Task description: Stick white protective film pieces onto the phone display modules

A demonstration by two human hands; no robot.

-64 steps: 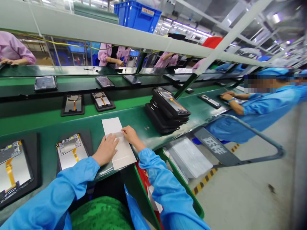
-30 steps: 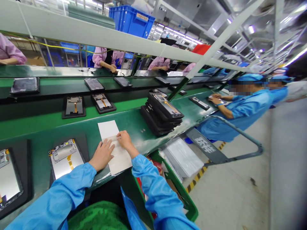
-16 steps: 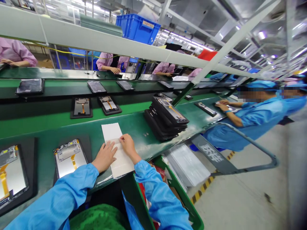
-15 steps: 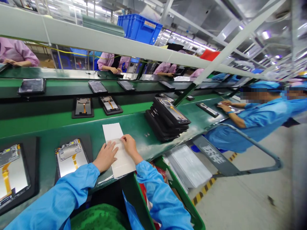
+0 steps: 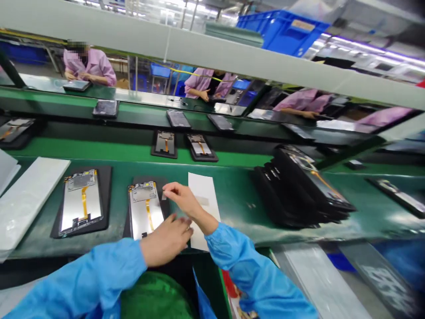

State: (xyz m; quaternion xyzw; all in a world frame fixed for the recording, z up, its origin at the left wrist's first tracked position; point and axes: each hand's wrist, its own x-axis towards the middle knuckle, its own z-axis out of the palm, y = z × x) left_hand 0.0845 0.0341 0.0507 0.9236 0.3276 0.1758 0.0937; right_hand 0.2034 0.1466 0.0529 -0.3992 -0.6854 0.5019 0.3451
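Observation:
A white sheet [image 5: 206,191] lies on the green bench [image 5: 239,199] in front of me. Left of it, a silver tablet panel [image 5: 146,208] with an orange flex cable rests in a black tray. My right hand [image 5: 182,200] hovers over the panel's right edge. Its thumb and fingers are pinched on something too small to make out. My left hand [image 5: 168,239] is low at the bench's near edge, below the panel and the sheet, with its fingers stretched out and blurred. A faint clear strip [image 5: 202,200] shows on the sheet.
A second panel in a tray [image 5: 81,201] and white slabs [image 5: 28,195] lie to the left. A leaning stack of black trays [image 5: 299,195] stands to the right. Two panels [image 5: 165,142] ride the belt behind. People in pink work across the line under a blue crate [image 5: 282,26].
The view has swung left. My right hand has lifted off the white sheet and moved left over the panel, pinched. My left hand has pulled back to the bench edge.

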